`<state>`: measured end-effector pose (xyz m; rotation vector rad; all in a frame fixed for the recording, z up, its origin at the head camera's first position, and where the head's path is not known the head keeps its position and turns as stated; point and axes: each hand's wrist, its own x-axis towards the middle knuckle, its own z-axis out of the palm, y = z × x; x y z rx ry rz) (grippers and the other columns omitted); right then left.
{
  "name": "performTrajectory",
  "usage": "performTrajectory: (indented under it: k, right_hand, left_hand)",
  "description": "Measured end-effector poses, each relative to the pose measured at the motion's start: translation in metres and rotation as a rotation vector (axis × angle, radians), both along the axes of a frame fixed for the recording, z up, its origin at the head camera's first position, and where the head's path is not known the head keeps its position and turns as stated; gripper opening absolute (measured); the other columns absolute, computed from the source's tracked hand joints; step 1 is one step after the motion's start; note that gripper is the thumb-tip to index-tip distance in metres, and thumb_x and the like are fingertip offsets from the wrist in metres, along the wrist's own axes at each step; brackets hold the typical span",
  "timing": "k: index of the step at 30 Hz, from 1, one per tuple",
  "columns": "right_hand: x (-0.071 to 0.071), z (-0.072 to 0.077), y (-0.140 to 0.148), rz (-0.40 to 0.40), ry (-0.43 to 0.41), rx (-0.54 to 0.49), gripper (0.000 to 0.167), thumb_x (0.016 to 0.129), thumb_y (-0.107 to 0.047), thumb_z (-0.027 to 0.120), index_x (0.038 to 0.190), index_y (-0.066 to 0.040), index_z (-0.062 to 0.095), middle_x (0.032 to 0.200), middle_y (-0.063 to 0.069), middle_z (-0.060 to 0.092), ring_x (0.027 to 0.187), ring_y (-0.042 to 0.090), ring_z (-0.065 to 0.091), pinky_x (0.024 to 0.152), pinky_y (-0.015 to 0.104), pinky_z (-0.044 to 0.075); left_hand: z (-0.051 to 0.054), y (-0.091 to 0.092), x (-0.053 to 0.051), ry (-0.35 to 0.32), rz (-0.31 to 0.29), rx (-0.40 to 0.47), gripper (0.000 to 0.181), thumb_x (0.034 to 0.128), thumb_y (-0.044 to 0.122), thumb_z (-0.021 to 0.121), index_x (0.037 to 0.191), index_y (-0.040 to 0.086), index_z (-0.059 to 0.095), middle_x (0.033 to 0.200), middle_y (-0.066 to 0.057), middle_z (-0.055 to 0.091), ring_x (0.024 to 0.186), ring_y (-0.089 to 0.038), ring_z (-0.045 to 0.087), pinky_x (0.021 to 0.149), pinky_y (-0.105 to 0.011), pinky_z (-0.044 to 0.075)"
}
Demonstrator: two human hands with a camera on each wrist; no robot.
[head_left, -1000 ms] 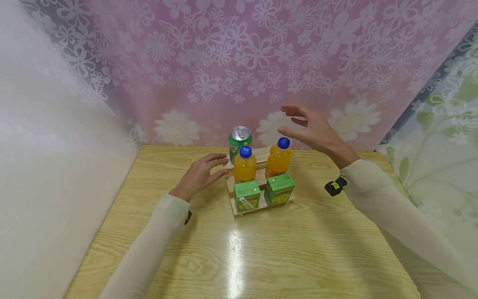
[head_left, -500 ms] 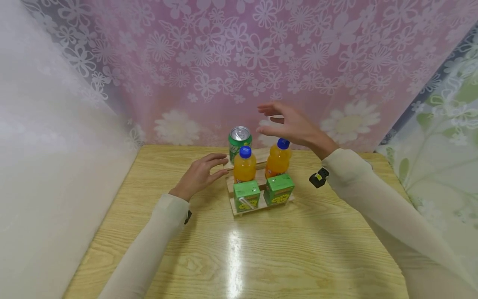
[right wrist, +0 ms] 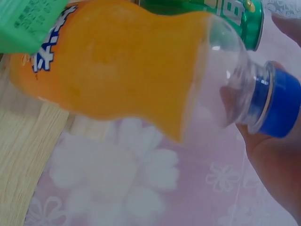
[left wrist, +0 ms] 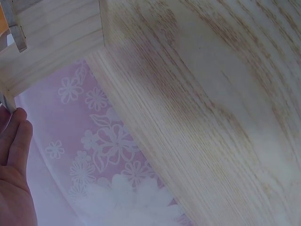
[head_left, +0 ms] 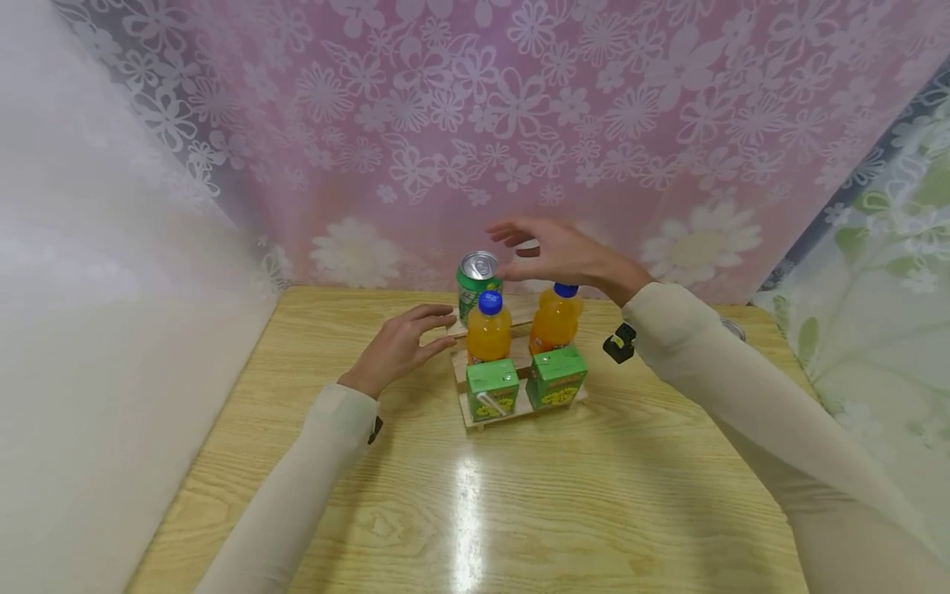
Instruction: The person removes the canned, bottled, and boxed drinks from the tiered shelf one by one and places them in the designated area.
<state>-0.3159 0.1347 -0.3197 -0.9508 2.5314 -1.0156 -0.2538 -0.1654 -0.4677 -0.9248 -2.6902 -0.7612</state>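
Pink floral cloth (head_left: 416, 107) backs the wood-grain table (head_left: 371, 511), where a stepped rack of pale wood (head_left: 521, 353) bears the drinks. From here I can't see the bottom of the green can with a silver top (head_left: 469, 297) on the highest step; the left orange bottle with a blue cap (head_left: 489, 334) blocks it. The right hand (head_left: 560, 254), thumb and fingers spread apart, overlaps the can's edge, so whether they touch I can't tell. Its wrist covers part of the cap on the right orange bottle (head_left: 555, 322); the right wrist view shows that cap whole, with a green carton (head_left: 558, 379) hiding some of the label. Behind the right sleeve (head_left: 705, 363) pokes a silver rim (head_left: 733, 328), the rest hidden. The left hand (head_left: 397, 346) holds thumb and fingers apart by the rack; only the left wrist view shows fingertips touching its wooden edge.
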Motion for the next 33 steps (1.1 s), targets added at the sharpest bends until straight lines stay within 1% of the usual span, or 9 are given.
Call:
performTrajectory:
  k: [8, 13, 18, 20, 25, 33]
  right_hand:
    - [-0.003, 0.001, -0.012, 0.087, -0.064, 0.050, 0.075, 0.100, -0.026, 0.080, 0.165, -0.013, 0.046, 0.166, 0.013, 0.051, 0.149, 0.039, 0.053, 0.125, 0.059, 0.047]
    - [-0.004, 0.000, -0.018, 0.116, -0.092, 0.076, 0.073, 0.101, -0.020, 0.080, 0.166, -0.013, 0.046, 0.163, 0.013, 0.054, 0.148, 0.040, 0.054, 0.123, 0.057, 0.049]
    - [-0.005, 0.000, -0.022, 0.134, -0.105, 0.111, 0.073, 0.101, -0.017, 0.078, 0.167, -0.016, 0.045, 0.163, 0.014, 0.054, 0.149, 0.044, 0.053, 0.123, 0.060, 0.048]
    - [-0.005, 0.001, -0.025, 0.141, -0.119, 0.125, 0.074, 0.102, -0.017, 0.078, 0.168, -0.018, 0.044, 0.164, 0.013, 0.054, 0.150, 0.045, 0.052, 0.124, 0.062, 0.047]
    - [-0.005, 0.004, -0.030, 0.146, -0.139, 0.162, 0.076, 0.102, -0.019, 0.079, 0.169, -0.020, 0.042, 0.164, 0.012, 0.053, 0.151, 0.043, 0.050, 0.125, 0.061, 0.045]
    - [-0.008, 0.003, -0.037, 0.154, -0.129, 0.202, 0.077, 0.102, -0.027, 0.080, 0.169, -0.020, 0.043, 0.162, 0.012, 0.056, 0.146, 0.038, 0.057, 0.123, 0.059, 0.048]
  left_hand:
    - [-0.001, -0.001, -0.001, -0.007, -0.012, -0.001, 0.043, 0.1044, 0.027, 0.077, 0.142, 0.007, 0.073, 0.153, -0.009, 0.066, 0.138, -0.031, 0.068, 0.113, -0.047, 0.059]
    - [0.000, -0.001, -0.002, -0.021, -0.014, -0.008, 0.042, 0.1050, 0.028, 0.076, 0.142, 0.008, 0.073, 0.153, -0.009, 0.066, 0.138, -0.030, 0.067, 0.114, -0.046, 0.058]
    - [0.001, -0.001, -0.001, -0.022, -0.008, -0.015, 0.042, 0.1043, 0.029, 0.077, 0.141, 0.008, 0.074, 0.153, -0.009, 0.066, 0.138, -0.030, 0.068, 0.113, -0.046, 0.059]
    - [0.001, -0.001, -0.001, -0.014, -0.009, -0.015, 0.042, 0.1040, 0.028, 0.078, 0.140, 0.008, 0.075, 0.152, -0.010, 0.067, 0.137, -0.030, 0.068, 0.112, -0.046, 0.059]
    - [0.001, -0.001, -0.002, -0.001, -0.014, -0.014, 0.041, 0.1041, 0.028, 0.077, 0.140, 0.008, 0.075, 0.151, -0.010, 0.067, 0.136, -0.030, 0.069, 0.112, -0.046, 0.060]
    - [0.001, -0.002, -0.002, -0.002, -0.009, -0.011, 0.040, 0.1043, 0.028, 0.077, 0.140, 0.009, 0.075, 0.150, -0.011, 0.068, 0.135, -0.030, 0.069, 0.111, -0.046, 0.060]
